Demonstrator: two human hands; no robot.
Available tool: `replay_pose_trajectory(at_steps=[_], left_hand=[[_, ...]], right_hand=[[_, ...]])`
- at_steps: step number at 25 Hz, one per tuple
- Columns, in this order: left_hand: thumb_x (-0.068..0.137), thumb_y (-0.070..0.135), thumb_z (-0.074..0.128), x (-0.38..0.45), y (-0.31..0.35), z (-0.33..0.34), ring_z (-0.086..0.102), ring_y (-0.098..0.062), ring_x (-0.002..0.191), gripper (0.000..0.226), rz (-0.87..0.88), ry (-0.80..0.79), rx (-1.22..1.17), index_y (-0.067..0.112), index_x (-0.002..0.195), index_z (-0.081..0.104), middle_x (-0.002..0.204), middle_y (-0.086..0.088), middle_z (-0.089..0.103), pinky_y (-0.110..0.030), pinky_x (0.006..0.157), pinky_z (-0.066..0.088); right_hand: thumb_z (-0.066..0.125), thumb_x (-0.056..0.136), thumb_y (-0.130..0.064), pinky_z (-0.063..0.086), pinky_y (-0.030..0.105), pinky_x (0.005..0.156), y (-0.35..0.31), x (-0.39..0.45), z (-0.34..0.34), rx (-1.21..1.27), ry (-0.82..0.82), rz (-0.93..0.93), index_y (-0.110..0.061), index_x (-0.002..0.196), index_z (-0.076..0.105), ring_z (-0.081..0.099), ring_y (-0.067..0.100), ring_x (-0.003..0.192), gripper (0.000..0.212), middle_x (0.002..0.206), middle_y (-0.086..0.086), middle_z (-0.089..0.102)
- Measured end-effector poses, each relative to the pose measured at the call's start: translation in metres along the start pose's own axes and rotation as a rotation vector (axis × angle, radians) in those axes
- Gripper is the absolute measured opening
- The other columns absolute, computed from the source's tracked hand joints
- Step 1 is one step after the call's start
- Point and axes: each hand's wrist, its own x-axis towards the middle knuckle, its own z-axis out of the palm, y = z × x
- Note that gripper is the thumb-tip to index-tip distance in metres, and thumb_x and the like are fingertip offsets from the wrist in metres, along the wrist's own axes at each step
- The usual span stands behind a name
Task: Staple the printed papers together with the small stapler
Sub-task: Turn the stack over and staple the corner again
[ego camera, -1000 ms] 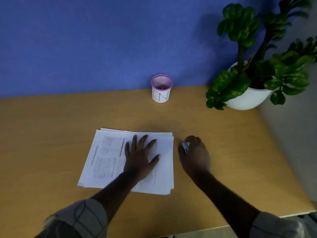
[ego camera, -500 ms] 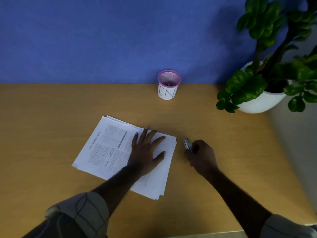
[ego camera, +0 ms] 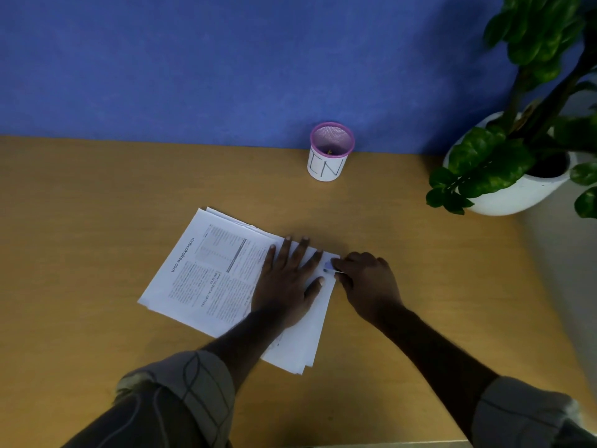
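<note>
Stapler (ego camera: 330,267) in right hand (ego camera: 368,282) at papers' (ego camera: 206,273) corner.

Papers (ego camera: 206,273) lying flat on the table (ego camera: 80,221), turned a bit, in front of the cup (ego camera: 329,153) and to its left. Left hand (ego camera: 287,279) flat on the papers, near their right end. Right hand (ego camera: 368,282) just right of the papers, with the small stapler (ego camera: 329,267) in its fingers at the papers' right corner. Cup standing behind the papers, at the back of the table by the wall (ego camera: 226,59). Plant pot (ego camera: 513,195) far right of the papers, right of the cup, at the table's right edge
</note>
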Motion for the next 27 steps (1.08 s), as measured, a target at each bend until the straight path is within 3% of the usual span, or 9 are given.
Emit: replay_pose_trajectory(at_steps=[5, 9, 20, 27], left_hand=[[0.098, 0.064, 0.029, 0.001, 0.0, 0.005, 0.01, -0.031, 0.156, 0.067, -0.001, 0.023, 0.001, 0.035, 0.157, 0.02, 0.17, -0.002, 0.013, -0.051, 0.126, -0.003], [0.096, 0.066, 0.028, 0.002, 0.0, 0.007, 0.011, -0.031, 0.156, 0.068, -0.009, 0.027, -0.008, 0.036, 0.156, 0.021, 0.17, -0.002, 0.014, -0.053, 0.126, 0.002], [0.095, 0.064, 0.034, 0.003, 0.003, 0.009, 0.014, -0.029, 0.155, 0.065, -0.029, 0.078, -0.04, 0.033, 0.153, 0.031, 0.168, -0.001, 0.021, -0.049, 0.126, 0.0], [0.096, 0.065, 0.03, 0.002, 0.004, 0.006, 0.014, -0.028, 0.156, 0.064, -0.043, 0.078, -0.059, 0.035, 0.152, 0.031, 0.168, 0.001, 0.021, -0.048, 0.126, 0.0]], right_hand=[[0.07, 0.086, -0.019, 0.051, 0.036, 0.076, -0.002, 0.005, 0.006, -0.08, -0.004, -0.046, -0.021, 0.111, 0.07, 0.065, 0.021, 0.088, 0.025, 0.097, 0.003, 0.072], [0.076, 0.081, -0.016, 0.052, 0.036, 0.074, -0.008, 0.006, 0.01, -0.116, 0.025, -0.075, -0.017, 0.112, 0.071, 0.067, 0.023, 0.086, 0.031, 0.097, 0.005, 0.074], [0.077, 0.079, -0.008, 0.056, 0.038, 0.074, -0.013, 0.001, 0.018, 0.039, 0.1, -0.002, -0.009, 0.109, 0.074, 0.07, 0.028, 0.086, 0.03, 0.099, 0.011, 0.075], [0.08, 0.074, -0.005, 0.051, 0.035, 0.065, -0.007, 0.001, 0.027, -0.001, 0.202, -0.11, -0.009, 0.106, 0.073, 0.067, 0.024, 0.075, 0.033, 0.092, 0.007, 0.075]])
